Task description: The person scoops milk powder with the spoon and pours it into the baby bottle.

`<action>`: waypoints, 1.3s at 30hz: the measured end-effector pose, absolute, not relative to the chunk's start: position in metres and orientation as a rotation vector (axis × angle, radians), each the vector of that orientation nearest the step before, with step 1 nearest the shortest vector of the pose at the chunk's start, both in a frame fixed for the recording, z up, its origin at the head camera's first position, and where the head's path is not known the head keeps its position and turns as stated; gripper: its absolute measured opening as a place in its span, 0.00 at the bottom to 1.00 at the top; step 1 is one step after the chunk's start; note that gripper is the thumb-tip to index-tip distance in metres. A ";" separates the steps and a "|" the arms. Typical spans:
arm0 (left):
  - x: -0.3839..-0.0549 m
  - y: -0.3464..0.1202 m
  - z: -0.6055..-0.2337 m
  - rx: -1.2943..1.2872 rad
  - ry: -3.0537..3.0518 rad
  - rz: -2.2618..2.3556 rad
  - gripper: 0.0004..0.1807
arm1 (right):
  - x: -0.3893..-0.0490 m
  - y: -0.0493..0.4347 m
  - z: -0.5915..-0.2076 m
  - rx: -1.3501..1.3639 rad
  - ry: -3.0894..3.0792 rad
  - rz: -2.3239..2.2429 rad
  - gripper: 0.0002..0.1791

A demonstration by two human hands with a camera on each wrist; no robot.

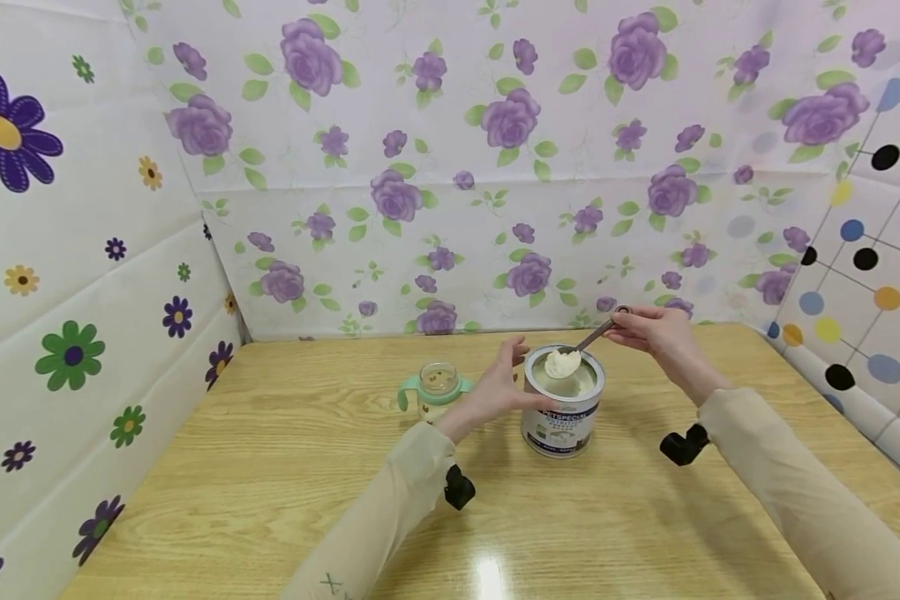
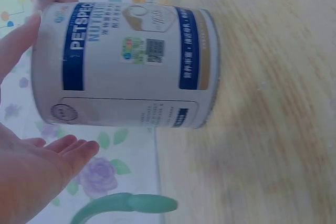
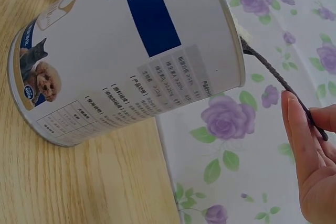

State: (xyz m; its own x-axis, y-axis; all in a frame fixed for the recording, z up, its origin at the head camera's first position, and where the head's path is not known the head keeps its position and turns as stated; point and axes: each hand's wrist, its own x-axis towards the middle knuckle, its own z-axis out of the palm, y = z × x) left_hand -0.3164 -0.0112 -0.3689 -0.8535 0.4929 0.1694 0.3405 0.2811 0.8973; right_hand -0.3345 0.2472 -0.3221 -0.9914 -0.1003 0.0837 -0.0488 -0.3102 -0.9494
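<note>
In the head view, a white and blue can (image 1: pixel 560 427) of pale powder stands upright and uncovered on the table. My right hand (image 1: pixel 663 342) pinches the dark handle of a spoon (image 1: pixel 594 335), whose bowl carries a heap of cream-coloured powder (image 1: pixel 562 364) over the can's mouth. At the can's left side is my left hand (image 1: pixel 498 387), thumb at the front near the rim and fingers spread toward the back. The left wrist view has these fingers (image 2: pixel 79 156) apart from the can's wall. Left of that hand stands a lidless bottle (image 1: pixel 438 382) with green handles, partly hidden.
A light wooden table (image 1: pixel 292 467) bears everything. Flowered sheeting (image 1: pixel 450 208) walls its back edge, with patterned sheets at left (image 1: pixel 135 292) and right (image 1: pixel 862 275). Black wrist cameras (image 1: pixel 459 487) hang under both forearms.
</note>
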 end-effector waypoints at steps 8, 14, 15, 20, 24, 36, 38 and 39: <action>-0.315 -0.023 -0.349 0.798 2.399 1.667 0.56 | -0.335 0.248 -0.313 -0.135 1.729 -2.584 0.04; -0.317 -0.040 -0.333 0.847 2.377 1.715 0.54 | -0.334 0.246 -0.303 -0.139 1.680 -2.628 0.05; -0.317 -0.042 -0.331 0.852 2.376 1.721 0.54 | -0.335 0.245 -0.301 -0.130 1.688 -2.626 0.05; -0.318 -0.056 -0.325 0.872 2.378 1.757 0.52 | -0.336 0.235 -0.294 -0.078 1.669 -2.628 0.05; -0.320 -0.069 -0.325 0.868 2.418 1.783 0.50 | -0.338 0.222 -0.291 -0.039 1.699 -2.617 0.04; -0.322 -0.108 -0.330 0.792 2.468 1.774 0.47 | -0.344 0.185 -0.289 -0.046 1.719 -2.565 0.05; -0.322 -0.114 -0.333 0.771 2.468 1.778 0.47 | -0.345 0.180 -0.290 -0.053 1.738 -2.544 0.05; -0.322 -0.117 -0.335 0.764 2.466 1.781 0.47 | -0.345 0.177 -0.290 -0.061 1.747 -2.531 0.05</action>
State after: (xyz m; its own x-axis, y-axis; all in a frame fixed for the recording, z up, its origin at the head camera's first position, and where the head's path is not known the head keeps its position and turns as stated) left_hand -0.3217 -0.1168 -0.3350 -0.8812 0.3861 0.2726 0.3803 0.2367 0.8941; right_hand -0.3451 0.1773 -0.2896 -0.9971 -0.0765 -0.0044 0.0312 -0.3532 -0.9350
